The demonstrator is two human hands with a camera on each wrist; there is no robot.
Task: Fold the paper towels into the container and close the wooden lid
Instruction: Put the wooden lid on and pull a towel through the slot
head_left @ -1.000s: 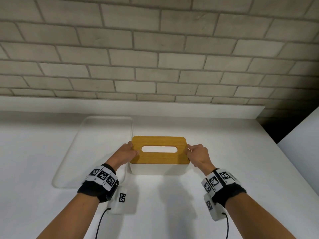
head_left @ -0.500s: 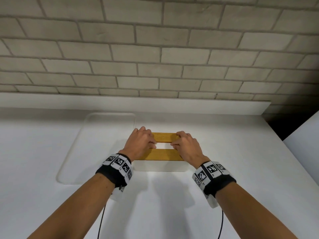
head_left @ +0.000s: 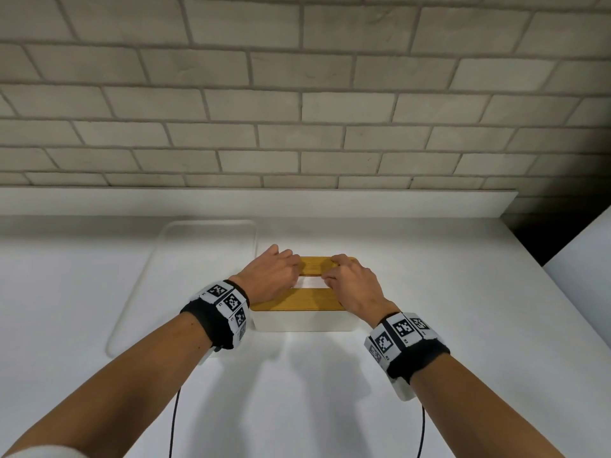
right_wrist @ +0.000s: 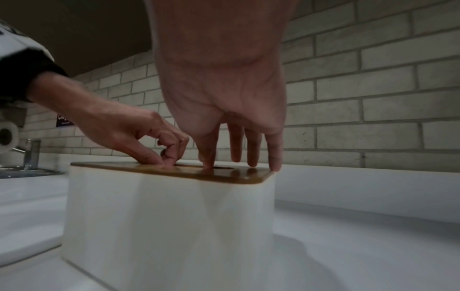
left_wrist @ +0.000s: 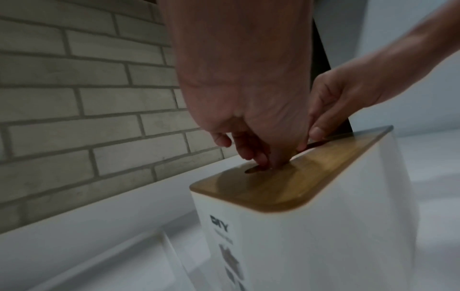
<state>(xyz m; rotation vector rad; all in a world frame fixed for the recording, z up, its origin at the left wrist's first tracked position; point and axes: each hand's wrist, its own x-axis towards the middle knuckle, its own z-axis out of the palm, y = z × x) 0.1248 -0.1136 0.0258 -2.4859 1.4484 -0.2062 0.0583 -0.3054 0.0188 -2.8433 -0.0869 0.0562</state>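
Observation:
A white container (head_left: pixel 304 320) stands on the white counter with its wooden lid (head_left: pixel 297 299) seated flat on top. White paper towel (head_left: pixel 310 281) shows in the lid's slot between my hands. My left hand (head_left: pixel 291 269) is over the lid's left half. In the left wrist view its curled fingers (left_wrist: pixel 259 155) dip into the slot, and what they hold there is hidden. My right hand (head_left: pixel 337 269) is over the right half. In the right wrist view its straight fingers (right_wrist: pixel 273 157) touch the lid (right_wrist: pixel 194 173), and its thumb reaches the slot.
A clear flat tray (head_left: pixel 185 276) lies just left of the container. A low white ledge (head_left: pixel 264 203) and a brick wall close off the back. A faucet (right_wrist: pixel 31 153) and sink rim sit far left. A white panel (head_left: pixel 582 252) stands at the right.
One second ago both hands held the lid by its short ends. They then moved inward onto its top, and the fingers now reach the slot. The lid still sits flat on the container.

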